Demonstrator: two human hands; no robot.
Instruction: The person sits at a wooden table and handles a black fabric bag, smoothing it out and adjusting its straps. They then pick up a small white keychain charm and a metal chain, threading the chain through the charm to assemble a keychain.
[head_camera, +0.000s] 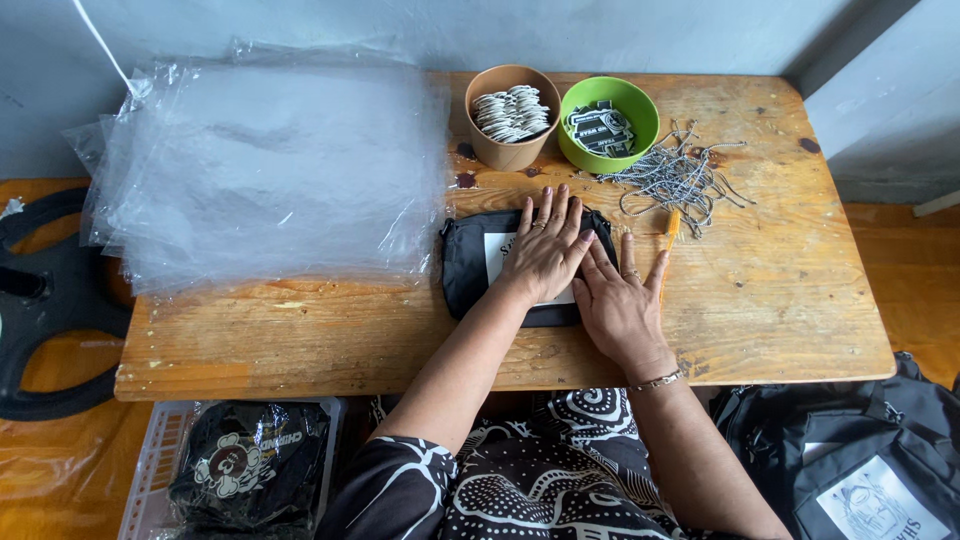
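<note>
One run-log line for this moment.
left hand: flat on black pouch | right hand: flat at pouch's right edge | both pressing down

soft, even daylight is filling the scene, bright but not harsh. the stack of clear plastic bags (270, 170) is catching pale glare along its creases. the forearms are casting only faint shadows on the wooden table (780, 290). focus is staying sharp at the centre, while wide-angle distortion is bending the table's edges and the corners are looking slightly darker.

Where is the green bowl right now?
In the head view, the green bowl sits at the table's far edge, right of the brown cup, beside the ball chains.
</note>
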